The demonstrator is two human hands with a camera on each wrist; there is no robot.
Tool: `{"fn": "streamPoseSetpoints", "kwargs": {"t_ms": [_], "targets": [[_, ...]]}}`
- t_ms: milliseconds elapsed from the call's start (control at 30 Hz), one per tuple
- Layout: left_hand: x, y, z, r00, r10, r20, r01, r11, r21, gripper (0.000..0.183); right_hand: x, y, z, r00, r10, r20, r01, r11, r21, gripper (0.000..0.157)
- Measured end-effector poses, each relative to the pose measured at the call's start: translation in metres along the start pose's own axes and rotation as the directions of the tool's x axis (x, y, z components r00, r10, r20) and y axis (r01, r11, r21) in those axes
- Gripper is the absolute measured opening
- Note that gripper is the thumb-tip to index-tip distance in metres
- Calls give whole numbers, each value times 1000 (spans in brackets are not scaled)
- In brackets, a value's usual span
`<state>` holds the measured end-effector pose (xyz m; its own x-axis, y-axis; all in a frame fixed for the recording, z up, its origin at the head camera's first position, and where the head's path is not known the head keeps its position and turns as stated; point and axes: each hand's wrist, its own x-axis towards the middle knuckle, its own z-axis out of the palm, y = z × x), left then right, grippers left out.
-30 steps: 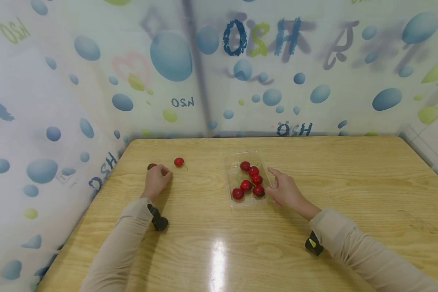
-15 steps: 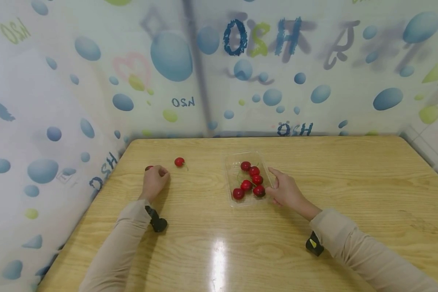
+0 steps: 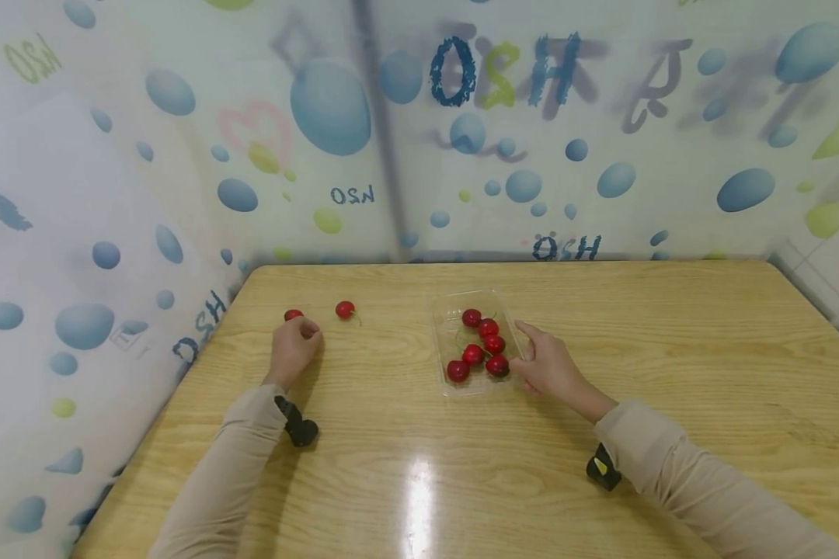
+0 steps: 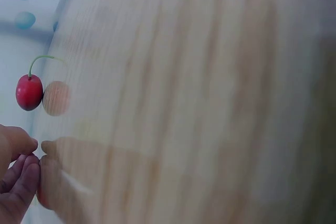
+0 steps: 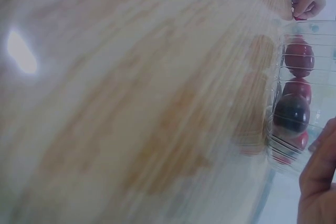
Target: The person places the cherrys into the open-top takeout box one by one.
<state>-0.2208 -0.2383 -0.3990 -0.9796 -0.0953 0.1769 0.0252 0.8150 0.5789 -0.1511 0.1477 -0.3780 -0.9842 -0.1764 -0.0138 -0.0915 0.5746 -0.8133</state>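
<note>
My left hand (image 3: 295, 349) is at the left of the table, its thumb and index fingertips pinched together at a red cherry (image 3: 294, 314). That cherry is mostly hidden behind the knuckles, so which part of it is pinched is unclear. Another cherry (image 3: 346, 310) with a green stem lies to the hand's right; in the left wrist view this stemmed cherry (image 4: 29, 93) is beyond the fingertips. My right hand (image 3: 548, 365) holds the right side of a clear plastic tray (image 3: 442, 382), thumb at the rim and index finger extended along it. Several cherries (image 3: 473, 355) lie inside.
The wooden table (image 3: 363, 450) is glossy, with a bright reflection at its near middle. A patterned curtain-like wall (image 3: 419, 178) stands behind the far edge and along the left side. Black wrist cameras (image 3: 301, 432) hang beneath both sleeves.
My left hand has drifted slightly left and nearer. The cherry at it shifted left, then back right, and shows more above the knuckles. My right hand and the tray have stayed in place.
</note>
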Motion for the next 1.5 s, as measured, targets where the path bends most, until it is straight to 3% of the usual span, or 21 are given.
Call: {"fn": "streamPoseSetpoints", "kwargs": {"t_ms": [467, 833, 1200, 1500], "targets": [[-2, -5, 0, 999, -2, -47, 0, 999, -32, 13, -1, 1, 0, 1000, 8, 6, -8, 1000, -7, 65], [0, -6, -3, 996, -49, -77, 45, 998, -51, 18, 1, 3, 0, 1000, -7, 2, 7, 1000, -19, 65], [1, -10, -3, 996, -55, -75, 50, 996, -68, 17, 2, 3, 0, 1000, -11, 6, 11, 1000, -27, 65], [1, -9, -5, 994, -96, -46, 93, 992, -81, 17, 1, 3, 0, 1000, -18, 4, 18, 999, -26, 65]]}}
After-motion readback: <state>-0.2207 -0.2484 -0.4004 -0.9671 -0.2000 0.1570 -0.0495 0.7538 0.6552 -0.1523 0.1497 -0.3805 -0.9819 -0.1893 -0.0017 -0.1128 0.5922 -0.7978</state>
